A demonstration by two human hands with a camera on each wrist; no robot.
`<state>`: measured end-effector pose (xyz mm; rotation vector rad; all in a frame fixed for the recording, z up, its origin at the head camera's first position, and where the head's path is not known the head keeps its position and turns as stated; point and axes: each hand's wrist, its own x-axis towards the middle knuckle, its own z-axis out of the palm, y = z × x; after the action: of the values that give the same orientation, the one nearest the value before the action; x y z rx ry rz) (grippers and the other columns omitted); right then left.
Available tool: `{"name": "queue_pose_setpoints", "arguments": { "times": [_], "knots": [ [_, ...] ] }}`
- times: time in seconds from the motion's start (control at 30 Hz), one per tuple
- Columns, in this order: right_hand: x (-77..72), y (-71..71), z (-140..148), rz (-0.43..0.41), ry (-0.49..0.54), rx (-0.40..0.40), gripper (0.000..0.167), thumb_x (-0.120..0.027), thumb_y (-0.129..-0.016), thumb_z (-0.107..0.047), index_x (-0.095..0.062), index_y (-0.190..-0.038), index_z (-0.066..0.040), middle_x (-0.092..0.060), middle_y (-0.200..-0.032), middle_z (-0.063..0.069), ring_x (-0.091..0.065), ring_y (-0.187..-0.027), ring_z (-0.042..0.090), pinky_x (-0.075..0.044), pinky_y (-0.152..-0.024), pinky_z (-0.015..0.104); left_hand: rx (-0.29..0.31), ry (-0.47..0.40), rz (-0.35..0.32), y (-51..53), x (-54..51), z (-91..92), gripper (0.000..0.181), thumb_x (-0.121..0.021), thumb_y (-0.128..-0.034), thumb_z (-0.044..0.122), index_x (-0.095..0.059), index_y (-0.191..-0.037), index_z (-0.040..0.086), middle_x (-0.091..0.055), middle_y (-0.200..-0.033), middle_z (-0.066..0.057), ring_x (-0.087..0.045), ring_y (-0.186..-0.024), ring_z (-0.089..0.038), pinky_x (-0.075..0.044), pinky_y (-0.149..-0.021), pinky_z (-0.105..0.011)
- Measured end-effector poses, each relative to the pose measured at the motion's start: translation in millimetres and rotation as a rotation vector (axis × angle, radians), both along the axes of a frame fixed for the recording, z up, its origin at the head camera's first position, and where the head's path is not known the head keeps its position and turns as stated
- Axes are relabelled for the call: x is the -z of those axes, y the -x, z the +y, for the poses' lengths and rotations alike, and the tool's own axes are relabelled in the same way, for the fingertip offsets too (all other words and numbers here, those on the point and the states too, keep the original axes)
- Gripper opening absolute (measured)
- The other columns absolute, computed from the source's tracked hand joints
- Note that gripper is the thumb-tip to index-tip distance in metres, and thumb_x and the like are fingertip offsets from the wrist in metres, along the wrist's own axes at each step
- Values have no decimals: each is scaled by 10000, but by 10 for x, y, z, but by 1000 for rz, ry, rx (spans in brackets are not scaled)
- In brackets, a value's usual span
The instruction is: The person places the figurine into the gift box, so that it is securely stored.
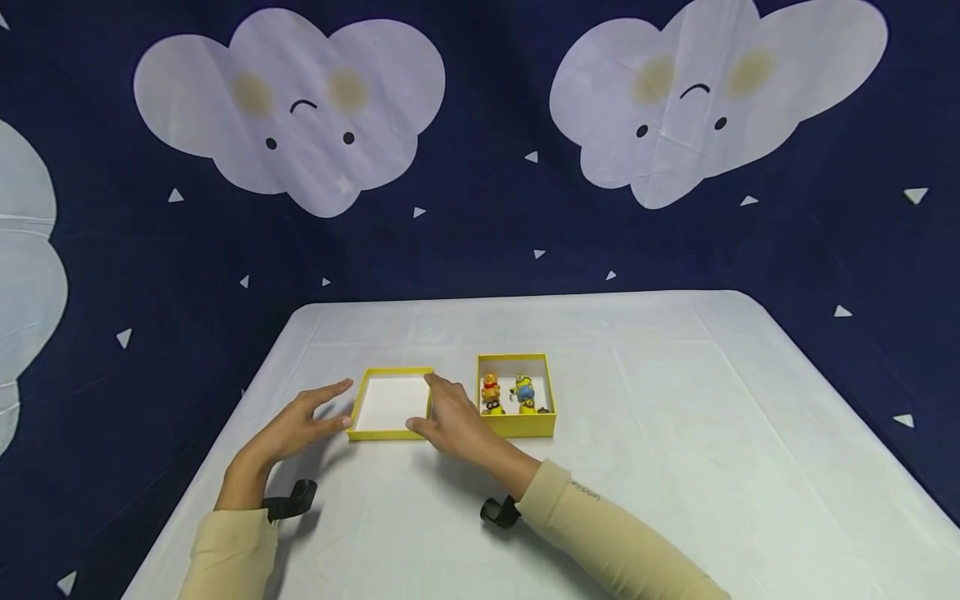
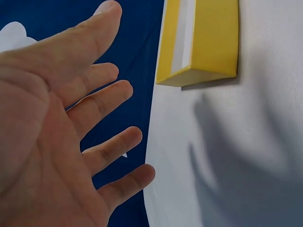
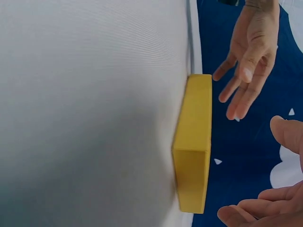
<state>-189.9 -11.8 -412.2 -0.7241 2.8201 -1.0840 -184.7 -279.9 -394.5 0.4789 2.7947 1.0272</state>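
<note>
A shallow yellow box lid (image 1: 386, 435) with a white inside lies open side up on the white table. My left hand (image 1: 296, 429) is at its left edge, fingers spread, thumb near the front left corner. In the left wrist view a gap shows between that hand and the lid (image 2: 215, 40). Over the lid's right side is my right hand (image 1: 457, 427), fingers and thumb apart; the right wrist view shows them clear of the lid (image 3: 194, 113). Beside it stands a yellow box (image 1: 517, 427) holding small toy figures, including an orange bear (image 1: 491, 387) and a minion (image 1: 523, 388).
The white cloth-covered table (image 1: 675, 467) stretches around both yellow pieces. Behind it hangs a dark blue curtain (image 1: 480, 225) with clouds and small triangles. A black wrist mount (image 1: 291, 501) sits at the left cuff, another mount (image 1: 500, 512) at the right.
</note>
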Motion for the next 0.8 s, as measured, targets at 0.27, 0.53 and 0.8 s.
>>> {"name": "queue_pose_setpoints", "arguments": {
  "times": [0.27, 0.53, 0.8],
  "knots": [
    [115, 28, -73, -45, -51, 19, 770, -632, -893, -353, -266, -1462, 14, -352, -1508, 162, -353, -1376, 330, -313, -1142, 428, -47, 22, -79, 53, 69, -55, 722, -657, -876, 323, -328, -1463, 62, -240, -1502, -312, -157, -1381, -517, -216, -1038, -718],
    [213, 62, -59, -57, -76, 10, 737, -618, -909, -322, -272, -1457, 30, -375, -1495, 161, -369, -1363, 323, -328, -1124, 416, -62, 47, -129, 122, 115, -105, 729, -656, -868, 353, -327, -1470, 106, -186, -1520, -305, -83, -1403, -505, -150, -1036, -746],
    [278, 85, -51, -43, -107, -11, 648, -584, -931, -218, -288, -1453, 29, -417, -1473, 150, -401, -1345, 284, -322, -1116, 389, -41, 83, -159, 174, 147, -127, 711, -654, -870, 333, -339, -1461, 95, -166, -1509, -334, -88, -1392, -522, -159, -1033, -750]
  ]
}}
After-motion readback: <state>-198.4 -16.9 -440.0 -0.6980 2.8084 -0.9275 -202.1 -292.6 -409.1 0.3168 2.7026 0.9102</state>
